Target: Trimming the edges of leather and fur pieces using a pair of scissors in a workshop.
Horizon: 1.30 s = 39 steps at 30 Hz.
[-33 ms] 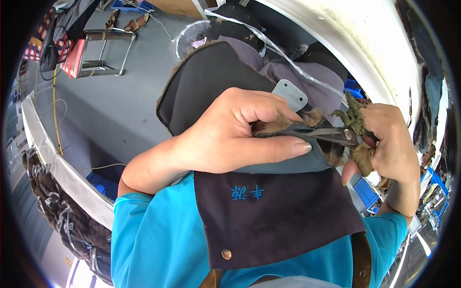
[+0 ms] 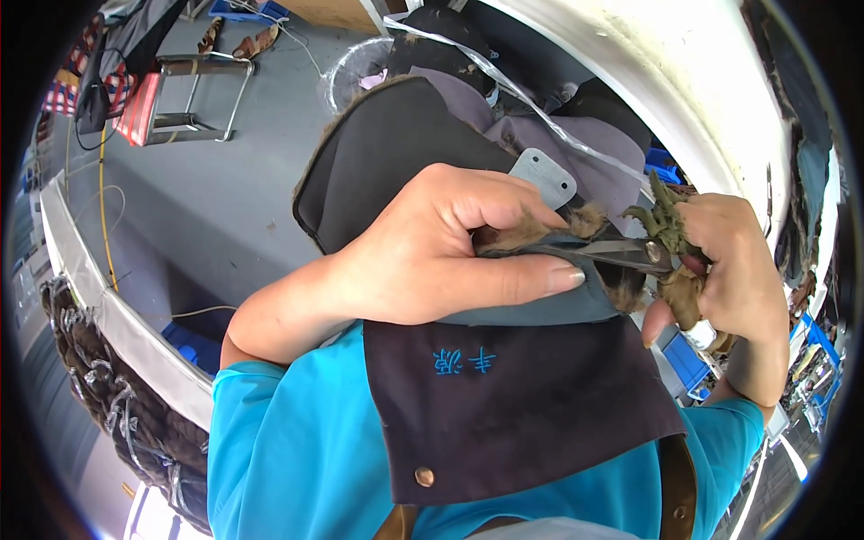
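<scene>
My left hand (image 2: 432,252) is closed on a fur-edged dark fabric piece (image 2: 405,144), its thumb and fingers pinching a brown furry edge. The piece spreads out to the far left of that hand, and a grey-blue part of it shows below my thumb. In my right hand (image 2: 733,261) are scissors (image 2: 630,253), their handles wrapped in green and tan cloth strips. The scissor blades point left along the furry edge, close to my left fingertips. Just beyond my left fingers lies a small grey metal plate (image 2: 544,176) with holes. My fingers partly hide the blade tips.
A white table edge (image 2: 702,117) curves along the far right. At the far left stands a metal-framed stool (image 2: 193,67) with red checked cloth. A clear plastic bag (image 2: 346,76) stands on the floor beyond the fabric. Dark furry bundles (image 2: 99,396) lie at the near left.
</scene>
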### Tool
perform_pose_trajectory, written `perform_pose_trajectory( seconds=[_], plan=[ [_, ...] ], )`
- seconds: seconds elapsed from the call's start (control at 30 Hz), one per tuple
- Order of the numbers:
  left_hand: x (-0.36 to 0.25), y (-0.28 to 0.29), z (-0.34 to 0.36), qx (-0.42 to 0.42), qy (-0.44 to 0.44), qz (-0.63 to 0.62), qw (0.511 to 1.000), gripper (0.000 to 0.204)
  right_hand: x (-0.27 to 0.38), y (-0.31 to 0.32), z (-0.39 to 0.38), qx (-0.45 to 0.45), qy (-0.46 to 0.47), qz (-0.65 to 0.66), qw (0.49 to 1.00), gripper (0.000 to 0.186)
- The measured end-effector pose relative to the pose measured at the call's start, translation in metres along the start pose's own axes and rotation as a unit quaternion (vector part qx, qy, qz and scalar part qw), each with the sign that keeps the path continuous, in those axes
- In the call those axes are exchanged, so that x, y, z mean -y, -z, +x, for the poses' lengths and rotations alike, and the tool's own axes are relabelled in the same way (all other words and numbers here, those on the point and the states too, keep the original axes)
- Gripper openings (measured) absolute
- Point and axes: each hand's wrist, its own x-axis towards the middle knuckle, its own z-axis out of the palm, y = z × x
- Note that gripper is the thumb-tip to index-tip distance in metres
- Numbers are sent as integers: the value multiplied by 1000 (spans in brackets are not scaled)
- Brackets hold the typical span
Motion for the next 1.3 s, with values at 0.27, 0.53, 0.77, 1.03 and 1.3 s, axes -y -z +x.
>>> perform_pose_trajectory(
  seconds=[0.27, 0.53, 0.77, 1.03, 1.3],
  plan=[
    [-3, -1, 2, 8, 21, -28, 999, 22, 0, 18, 1, 42, 7, -59, 997, 27],
    [-11, 7, -7, -9, -55, 206, 977, 26, 8, 19, 4, 35, -48, -31, 998, 26],
    [-8, -4, -13, -76, -129, 132, 980, 23, 8, 18, -3, -28, 25, -104, 994, 40],
    [-7, -4, -7, -60, -163, 101, 980, 26, 16, 18, -6, -95, 51, -164, 980, 56],
    [-5, -3, -3, -50, -149, 93, 983, 26, -13, 11, -13, -42, 15, 51, 998, 58]
  ],
)
